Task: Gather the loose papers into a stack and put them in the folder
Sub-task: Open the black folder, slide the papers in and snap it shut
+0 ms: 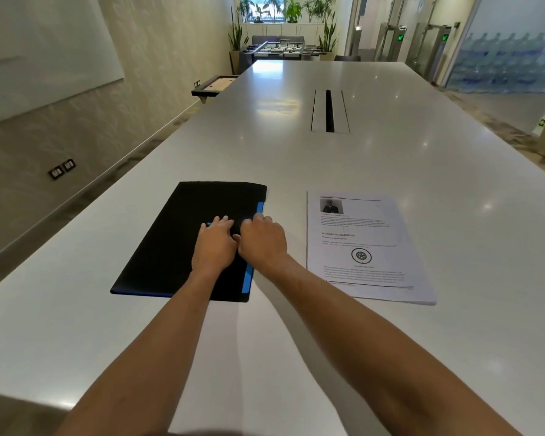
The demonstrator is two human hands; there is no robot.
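Both hands rest on the closed black folder [177,247]: the left hand [214,247] lies flat with fingers spread, while the right hand [262,240] curls at the folder's right edge, its grip hidden beneath the knuckles. Blue trim lines that matte, rectangular cover. Right of it, apart, a squared stack of printed papers [367,247] lies on the glossy white counter [390,146].
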